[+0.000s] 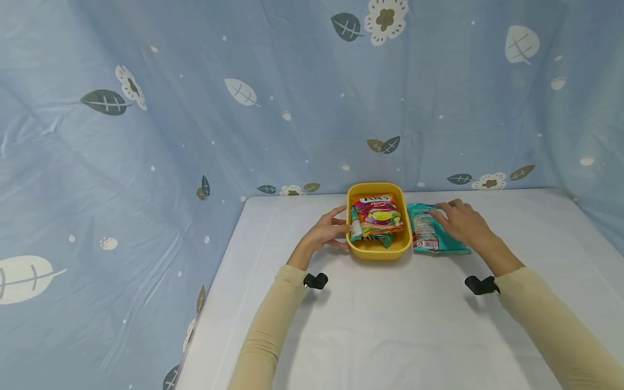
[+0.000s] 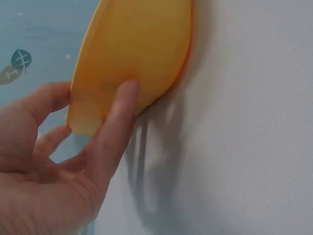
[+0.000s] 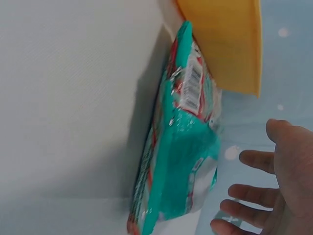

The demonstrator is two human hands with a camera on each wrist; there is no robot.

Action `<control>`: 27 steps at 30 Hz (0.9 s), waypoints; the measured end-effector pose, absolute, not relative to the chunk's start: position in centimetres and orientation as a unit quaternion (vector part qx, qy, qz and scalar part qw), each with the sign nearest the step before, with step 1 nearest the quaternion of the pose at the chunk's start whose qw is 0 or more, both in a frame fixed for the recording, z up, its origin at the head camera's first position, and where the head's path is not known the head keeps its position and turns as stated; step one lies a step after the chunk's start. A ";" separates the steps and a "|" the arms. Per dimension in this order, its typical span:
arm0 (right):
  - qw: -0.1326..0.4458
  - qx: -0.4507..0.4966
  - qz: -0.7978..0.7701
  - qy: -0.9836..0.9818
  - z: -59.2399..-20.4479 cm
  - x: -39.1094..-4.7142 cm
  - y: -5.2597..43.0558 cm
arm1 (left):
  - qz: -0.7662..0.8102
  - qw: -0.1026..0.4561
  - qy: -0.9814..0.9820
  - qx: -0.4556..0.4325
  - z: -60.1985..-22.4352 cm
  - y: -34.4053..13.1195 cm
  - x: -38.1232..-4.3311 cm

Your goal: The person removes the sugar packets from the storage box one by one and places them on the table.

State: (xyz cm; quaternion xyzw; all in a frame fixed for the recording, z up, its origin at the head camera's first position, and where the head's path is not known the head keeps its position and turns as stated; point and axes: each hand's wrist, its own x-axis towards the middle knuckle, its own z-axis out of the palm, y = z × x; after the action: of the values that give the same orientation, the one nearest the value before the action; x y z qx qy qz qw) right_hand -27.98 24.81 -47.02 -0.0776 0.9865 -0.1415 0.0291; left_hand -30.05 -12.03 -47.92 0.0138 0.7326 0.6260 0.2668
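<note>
My left hand (image 1: 327,232) is at the left side of a yellow plastic bin (image 1: 374,254), its spread fingers touching the outer wall. In the left wrist view, one straight finger (image 2: 128,100) lies along that wall. Inside the bin sits an orange-and-purple Fox's Fruits candy bag (image 1: 378,214) on top of teal packaging (image 1: 387,239). Over the right part of a teal snack bag (image 1: 450,245) is my right hand (image 1: 466,222). From the right wrist view, its fingers are spread and apart from the bag, with nothing held.
A white-covered table (image 1: 370,325) carries the bin and bag near its back edge. A blue curtain (image 1: 302,81) with leaf and flower prints hangs behind and at the left. Each wrist wears a small black camera (image 1: 316,281).
</note>
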 end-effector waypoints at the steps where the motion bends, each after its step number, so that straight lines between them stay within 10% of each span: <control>1: 0.029 -0.076 -0.142 0.986 -46.9 -28.0 24.7 | 0.628 0.266 0.731 0.014 -48.0 -12.0 -30.1; 27: 0.020 -0.095 -0.159 0.983 -45.2 -28.5 20.8 | 0.636 0.266 0.724 0.012 -48.0 -12.1 -30.0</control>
State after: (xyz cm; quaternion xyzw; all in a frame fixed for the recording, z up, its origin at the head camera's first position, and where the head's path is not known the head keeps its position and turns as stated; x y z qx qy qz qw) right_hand -28.48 20.85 -45.19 -0.0951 0.9825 -0.1587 0.0197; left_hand -29.99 -12.07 -48.04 0.0124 0.7238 0.6365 0.2662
